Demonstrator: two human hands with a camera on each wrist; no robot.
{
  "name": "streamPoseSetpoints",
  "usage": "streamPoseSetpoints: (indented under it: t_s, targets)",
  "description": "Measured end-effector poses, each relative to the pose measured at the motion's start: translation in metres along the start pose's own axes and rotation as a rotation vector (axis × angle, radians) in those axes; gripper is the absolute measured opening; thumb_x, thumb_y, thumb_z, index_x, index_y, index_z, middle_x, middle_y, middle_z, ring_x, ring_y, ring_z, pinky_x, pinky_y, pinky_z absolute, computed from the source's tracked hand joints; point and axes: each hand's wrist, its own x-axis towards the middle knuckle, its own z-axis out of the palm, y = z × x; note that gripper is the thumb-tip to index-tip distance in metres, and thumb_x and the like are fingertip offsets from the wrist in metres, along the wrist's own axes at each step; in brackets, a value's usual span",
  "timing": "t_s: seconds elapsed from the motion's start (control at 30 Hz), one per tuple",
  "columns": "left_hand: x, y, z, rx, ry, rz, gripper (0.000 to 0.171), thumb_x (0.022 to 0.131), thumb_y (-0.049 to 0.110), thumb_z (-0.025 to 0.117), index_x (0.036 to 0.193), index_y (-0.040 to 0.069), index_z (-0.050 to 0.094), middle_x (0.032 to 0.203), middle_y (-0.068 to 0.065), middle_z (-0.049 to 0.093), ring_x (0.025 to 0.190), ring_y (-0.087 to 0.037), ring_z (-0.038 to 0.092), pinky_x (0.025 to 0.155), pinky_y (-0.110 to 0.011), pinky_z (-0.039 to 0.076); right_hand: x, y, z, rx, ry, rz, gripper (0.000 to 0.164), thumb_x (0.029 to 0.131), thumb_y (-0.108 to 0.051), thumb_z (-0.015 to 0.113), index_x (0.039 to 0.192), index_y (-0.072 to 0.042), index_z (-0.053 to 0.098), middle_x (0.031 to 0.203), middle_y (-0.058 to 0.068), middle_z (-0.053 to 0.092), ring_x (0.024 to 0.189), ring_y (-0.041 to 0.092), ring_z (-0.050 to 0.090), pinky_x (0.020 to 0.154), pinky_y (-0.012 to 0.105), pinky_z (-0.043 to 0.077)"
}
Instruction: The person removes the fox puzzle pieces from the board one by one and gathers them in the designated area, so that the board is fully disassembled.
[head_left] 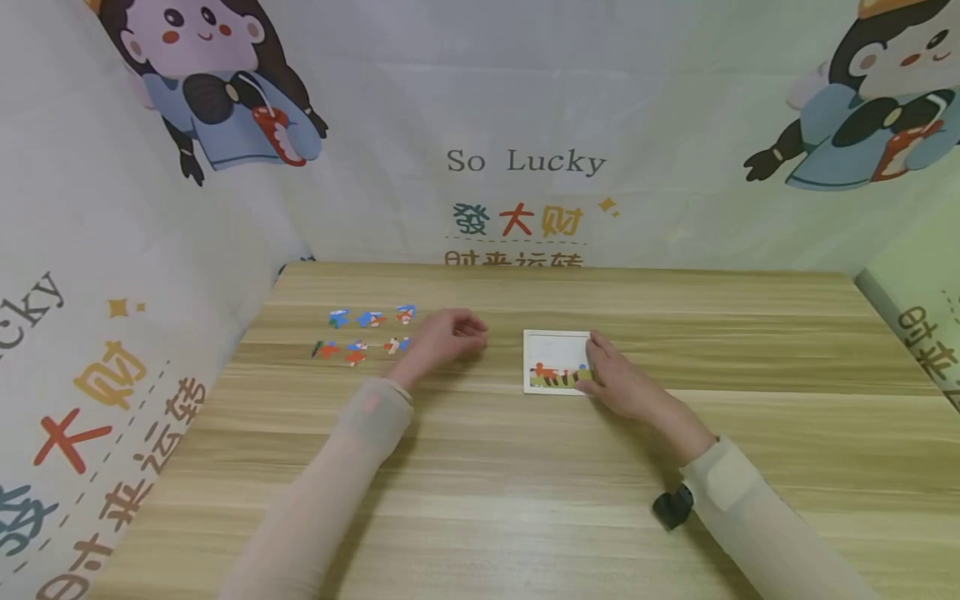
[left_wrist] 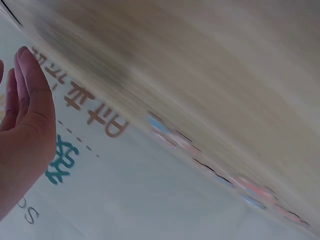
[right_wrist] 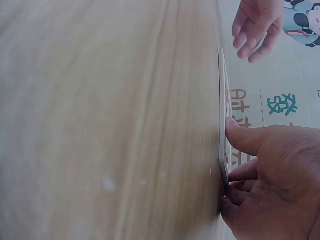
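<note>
A small white puzzle tray lies on the table; a strip of picture pieces with orange, black and green fills its bottom. My right hand grips the tray's right edge, covering part of it. In the right wrist view its thumb lies on the frame and the fingers bend at the edge. My left hand hovers between the tray and several loose puzzle pieces, fingers bent toward the thumb. A pale sliver shows between its fingers in the right wrist view; I cannot tell whether it holds a piece.
The loose pieces lie in rough rows on the left of the wooden table. A printed curtain hangs along the back and left side. A black device is strapped at the right wrist.
</note>
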Motion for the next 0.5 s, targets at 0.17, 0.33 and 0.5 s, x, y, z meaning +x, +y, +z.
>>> streamPoseSetpoints:
  t_s: [0.17, 0.33, 0.5]
  targets:
    - [0.012, 0.016, 0.016, -0.036, -0.069, 0.032, 0.025, 0.09, 0.007, 0.07, 0.115, 0.002, 0.068, 0.11, -0.013, 0.073, 0.101, -0.024, 0.069, 0.089, -0.031, 0.056, 0.005, -0.001, -0.005, -0.004, 0.005, 0.008, 0.071, 0.103, -0.021, 0.052, 0.149, 0.019, 0.016, 0.16, 0.035, 0.005, 0.149, 0.05, 0.012, 0.122, 0.058, 0.017]
    - [0.012, 0.031, 0.037, 0.037, -0.154, 0.043, 0.033, 0.087, 0.01, 0.076, 0.119, 0.005, 0.07, 0.109, -0.009, 0.073, 0.097, -0.019, 0.067, 0.084, -0.026, 0.055, 0.005, -0.003, -0.003, 0.009, 0.016, 0.013, 0.07, 0.103, -0.021, 0.054, 0.149, 0.019, 0.019, 0.159, 0.037, 0.008, 0.148, 0.051, 0.014, 0.121, 0.059, 0.019]
    - [0.01, 0.041, 0.055, 0.22, -0.22, 0.102, 0.035, 0.081, 0.017, 0.082, 0.114, 0.011, 0.072, 0.105, -0.008, 0.06, 0.091, -0.016, 0.052, 0.079, -0.025, 0.046, 0.004, -0.004, -0.001, 0.006, 0.021, 0.008, 0.07, 0.102, -0.021, 0.056, 0.147, 0.02, 0.023, 0.158, 0.039, 0.012, 0.146, 0.053, 0.019, 0.119, 0.061, 0.023]
